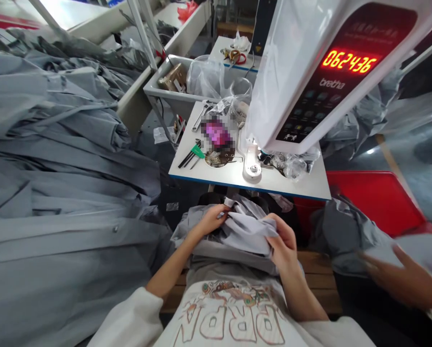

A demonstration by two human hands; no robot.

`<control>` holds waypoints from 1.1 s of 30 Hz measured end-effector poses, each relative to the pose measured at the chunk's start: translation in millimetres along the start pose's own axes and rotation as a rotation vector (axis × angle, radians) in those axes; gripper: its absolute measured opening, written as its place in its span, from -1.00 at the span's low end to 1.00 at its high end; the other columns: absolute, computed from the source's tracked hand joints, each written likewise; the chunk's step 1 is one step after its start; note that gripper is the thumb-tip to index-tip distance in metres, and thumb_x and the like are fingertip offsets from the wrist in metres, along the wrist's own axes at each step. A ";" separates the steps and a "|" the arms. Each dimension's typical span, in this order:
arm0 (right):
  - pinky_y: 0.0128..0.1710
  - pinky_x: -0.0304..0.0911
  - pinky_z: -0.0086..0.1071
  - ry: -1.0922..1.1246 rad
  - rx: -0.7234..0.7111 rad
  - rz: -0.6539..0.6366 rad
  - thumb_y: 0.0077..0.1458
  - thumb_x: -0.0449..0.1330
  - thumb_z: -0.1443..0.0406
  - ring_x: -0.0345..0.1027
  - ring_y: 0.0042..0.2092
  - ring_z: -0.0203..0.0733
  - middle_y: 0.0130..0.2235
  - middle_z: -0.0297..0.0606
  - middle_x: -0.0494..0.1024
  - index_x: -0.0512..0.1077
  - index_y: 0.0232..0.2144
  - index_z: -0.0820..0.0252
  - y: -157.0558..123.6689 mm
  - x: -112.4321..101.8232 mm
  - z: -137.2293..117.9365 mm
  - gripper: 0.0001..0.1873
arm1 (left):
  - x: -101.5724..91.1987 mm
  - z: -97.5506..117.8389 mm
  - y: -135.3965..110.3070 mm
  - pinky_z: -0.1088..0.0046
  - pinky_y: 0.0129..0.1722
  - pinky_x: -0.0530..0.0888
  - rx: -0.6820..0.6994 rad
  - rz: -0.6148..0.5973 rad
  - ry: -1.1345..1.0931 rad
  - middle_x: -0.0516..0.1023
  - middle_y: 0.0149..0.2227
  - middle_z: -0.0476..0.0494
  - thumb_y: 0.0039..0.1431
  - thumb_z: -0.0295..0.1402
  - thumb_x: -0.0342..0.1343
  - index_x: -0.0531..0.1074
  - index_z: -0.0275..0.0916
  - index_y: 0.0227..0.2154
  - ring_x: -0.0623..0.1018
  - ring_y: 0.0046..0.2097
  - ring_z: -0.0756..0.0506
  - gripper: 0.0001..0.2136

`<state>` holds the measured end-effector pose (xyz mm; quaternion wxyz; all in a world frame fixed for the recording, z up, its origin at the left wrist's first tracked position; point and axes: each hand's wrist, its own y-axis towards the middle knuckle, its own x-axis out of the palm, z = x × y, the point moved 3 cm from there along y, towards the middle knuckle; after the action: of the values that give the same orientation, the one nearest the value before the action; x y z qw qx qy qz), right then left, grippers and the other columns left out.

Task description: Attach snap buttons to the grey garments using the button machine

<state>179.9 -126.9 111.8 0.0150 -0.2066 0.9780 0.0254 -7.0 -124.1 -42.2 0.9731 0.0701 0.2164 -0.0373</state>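
Note:
A crumpled grey garment [242, 230] lies in my lap, just below the white machine table [237, 180]. My left hand [211, 219] is closed on the garment's left edge, fingers pinching the cloth. My right hand [283, 243] grips the bunched fabric on the right side, fingers curled round it. Both hands hold the same piece, close together. The lower part of the garment drapes over my lap onto a wooden bench [315, 272].
A big heap of grey garments [57, 159] fills the left. The sewing machine head [331, 62] with a red number display hangs above the table, which carries tools, a phone and plastic bags. A red bin [378, 197] holds more grey cloth. Another person's hand [403, 282] reaches in at lower right.

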 end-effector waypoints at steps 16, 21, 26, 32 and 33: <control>0.25 -0.06 -0.02 -0.635 -0.264 -0.122 0.13 0.10 0.22 -0.03 0.28 0.02 0.25 -0.07 0.13 0.09 0.21 0.11 12.6 -21.4 8.7 -0.39 | -77.0 153.0 -4.5 0.52 -0.26 0.38 0.235 0.170 0.308 0.46 -0.35 -0.09 0.30 -0.41 -0.11 0.35 -0.23 -0.26 0.44 -0.30 0.00 -0.86; -0.12 0.26 -0.30 -0.464 -0.277 -0.351 0.14 0.16 0.14 0.34 -0.16 -0.16 -0.18 -0.22 0.47 0.32 -0.06 0.15 24.4 14.1 -0.8 -0.65 | -65.5 180.3 -0.4 0.50 -0.26 0.38 0.343 -0.006 0.204 0.46 -0.32 -0.11 0.33 -0.40 -0.14 0.35 -0.23 -0.27 0.44 -0.27 -0.01 -0.84; -0.41 0.08 -0.40 -0.326 -0.246 -0.396 0.22 0.07 0.16 0.08 -0.45 -0.33 -0.54 -0.37 0.20 0.24 -0.57 0.20 28.1 7.9 -0.9 -0.64 | -66.4 146.7 2.8 0.52 -0.36 0.34 0.203 -0.210 0.027 0.44 -0.35 -0.08 0.21 -0.20 0.07 0.37 -0.27 -0.24 0.40 -0.34 -0.01 -0.78; -0.27 0.21 -0.28 -0.079 -0.220 -0.314 0.18 0.06 0.06 0.24 -0.28 -0.17 -0.34 -0.19 0.36 0.30 -0.55 0.19 6.8 -12.4 -18.0 -0.61 | -47.5 97.0 10.0 0.40 -0.12 0.38 0.186 -0.318 -0.075 0.46 -0.24 -0.21 0.24 -0.25 0.00 0.42 -0.27 -0.39 0.44 -0.16 -0.09 -0.79; -0.30 0.21 -0.29 -0.079 -0.192 -0.280 0.18 0.06 0.06 0.24 -0.30 -0.18 -0.36 -0.20 0.36 0.32 -0.54 0.18 4.8 -17.2 -16.0 -0.62 | -46.6 91.3 10.7 0.43 -0.17 0.40 0.140 -0.278 -0.083 0.47 -0.27 -0.18 0.26 -0.25 -0.05 0.40 -0.27 -0.37 0.45 -0.22 -0.06 -0.78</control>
<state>193.4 -116.4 128.7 0.0371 -0.3404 0.9313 0.1242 -10.0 -125.5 60.8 0.9593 0.1057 0.1807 -0.1895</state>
